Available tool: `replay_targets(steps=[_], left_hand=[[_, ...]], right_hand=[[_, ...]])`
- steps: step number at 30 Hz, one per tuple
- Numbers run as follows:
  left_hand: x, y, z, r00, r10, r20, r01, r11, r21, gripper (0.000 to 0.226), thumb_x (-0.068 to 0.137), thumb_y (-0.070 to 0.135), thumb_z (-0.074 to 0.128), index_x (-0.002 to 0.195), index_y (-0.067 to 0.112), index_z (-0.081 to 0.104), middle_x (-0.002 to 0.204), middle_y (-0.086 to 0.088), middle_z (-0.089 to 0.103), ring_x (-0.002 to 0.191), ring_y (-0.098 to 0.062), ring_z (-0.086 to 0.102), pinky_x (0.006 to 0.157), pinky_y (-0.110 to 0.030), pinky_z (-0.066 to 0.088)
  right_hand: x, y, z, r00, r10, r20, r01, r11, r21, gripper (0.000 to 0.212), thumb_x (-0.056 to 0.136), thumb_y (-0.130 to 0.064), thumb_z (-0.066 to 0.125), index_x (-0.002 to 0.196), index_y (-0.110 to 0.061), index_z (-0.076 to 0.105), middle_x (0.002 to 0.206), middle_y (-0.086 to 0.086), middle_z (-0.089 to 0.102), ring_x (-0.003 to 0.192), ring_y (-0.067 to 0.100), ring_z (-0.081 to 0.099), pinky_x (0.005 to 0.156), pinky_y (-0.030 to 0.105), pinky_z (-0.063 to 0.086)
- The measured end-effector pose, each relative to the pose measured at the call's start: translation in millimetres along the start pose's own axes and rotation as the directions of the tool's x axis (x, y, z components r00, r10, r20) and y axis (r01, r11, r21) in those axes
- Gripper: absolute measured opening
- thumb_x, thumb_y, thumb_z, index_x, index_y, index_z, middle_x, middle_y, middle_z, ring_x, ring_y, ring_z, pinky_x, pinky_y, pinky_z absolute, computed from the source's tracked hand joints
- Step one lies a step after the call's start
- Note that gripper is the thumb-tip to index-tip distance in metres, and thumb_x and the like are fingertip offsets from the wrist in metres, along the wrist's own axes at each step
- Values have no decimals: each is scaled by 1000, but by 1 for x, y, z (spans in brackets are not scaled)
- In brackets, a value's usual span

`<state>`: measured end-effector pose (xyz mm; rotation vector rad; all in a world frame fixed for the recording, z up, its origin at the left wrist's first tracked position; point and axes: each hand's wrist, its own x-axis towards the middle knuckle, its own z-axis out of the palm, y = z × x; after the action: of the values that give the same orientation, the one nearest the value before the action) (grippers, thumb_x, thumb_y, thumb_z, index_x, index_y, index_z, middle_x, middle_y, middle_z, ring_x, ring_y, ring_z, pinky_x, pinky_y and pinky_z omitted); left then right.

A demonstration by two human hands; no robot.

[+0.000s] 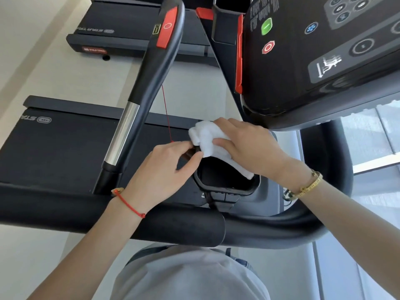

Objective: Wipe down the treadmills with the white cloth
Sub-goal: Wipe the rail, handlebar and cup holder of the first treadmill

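Mid-wipe, centre frame: right hand (244, 148) clutches the white cloth (207, 139) on the cup holder (227, 187) rim — left hand (164, 169) pinches its edge; next, likely sweep inside.

The white cloth (207, 140) looks soft and fluffy, a fleecy fabric bunched in folds. The cup holder (225, 180) beneath it is black plastic with a smooth, faintly glossy rim. The handrail (151, 68) is smooth black with a soft sheen, broken by a polished metal sleeve (123, 133) that mirrors the light. The console (324, 50) is matt black plastic with printed buttons. The front bar (173, 226) looks like matt black padding
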<state>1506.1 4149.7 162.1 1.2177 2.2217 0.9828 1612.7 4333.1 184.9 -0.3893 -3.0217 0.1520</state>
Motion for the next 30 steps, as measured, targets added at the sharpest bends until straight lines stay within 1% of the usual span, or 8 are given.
replay_targets(steps=[6,8,12,16,19,22,24,30], left_hand=[[0,1,0,1000,20,7,-20,1000,8,47,97,52,41,132,27,59,117,17,65,106,-3,61,94,-35,54],[2,4,-1,999,29,17,-29,999,27,55,96,51,41,145,28,48,128,15,59,111,-1,58,97,-35,52],[6,9,-4,998,59,33,-60,997,49,59,97,44,43,152,27,36,140,11,52,119,-2,53,102,-32,49],[11,10,-4,998,55,25,-56,997,59,55,97,41,46,149,25,42,136,7,56,116,-8,56,102,-36,49],[14,7,-2,997,74,17,-75,996,49,57,93,46,44,145,25,47,132,7,59,112,-9,60,100,-39,51],[15,2,1,996,86,6,-87,995,39,55,93,46,45,143,25,49,131,8,60,112,-10,60,99,-39,52],[14,2,2,996,93,-2,-93,995,30,54,94,45,45,143,25,49,130,8,60,111,-8,60,99,-38,52],[13,2,4,993,112,-29,-112,994,15,46,98,35,51,142,22,51,124,8,62,106,-7,61,95,-37,54]], right_hand=[[-37,0,-7,936,321,145,-347,909,230,44,102,-37,41,139,-16,32,120,10,53,96,35,58,68,31,30],[-48,-8,-7,897,402,181,-440,843,308,44,101,-36,43,135,-12,29,110,10,52,83,29,56,64,30,30],[-66,-20,-4,822,498,278,-570,723,389,30,101,-34,44,104,-11,26,79,5,49,57,10,44,47,21,26],[-44,-13,-9,795,515,320,-607,670,427,39,103,-34,40,124,-3,32,88,7,51,76,25,52,66,28,35],[-33,-10,-15,792,517,325,-608,618,498,40,104,-30,38,136,-8,30,94,9,53,80,26,55,63,29,29],[-55,-21,-9,755,565,332,-650,579,493,25,103,-33,38,118,-14,31,76,4,50,59,10,44,48,24,29],[-73,-31,-5,728,586,355,-681,559,474,24,102,-38,37,106,-16,27,74,-2,45,61,5,42,52,16,31],[-62,-23,-7,731,596,334,-669,529,522,25,103,-29,40,105,-5,31,69,5,47,55,15,43,40,15,33]])
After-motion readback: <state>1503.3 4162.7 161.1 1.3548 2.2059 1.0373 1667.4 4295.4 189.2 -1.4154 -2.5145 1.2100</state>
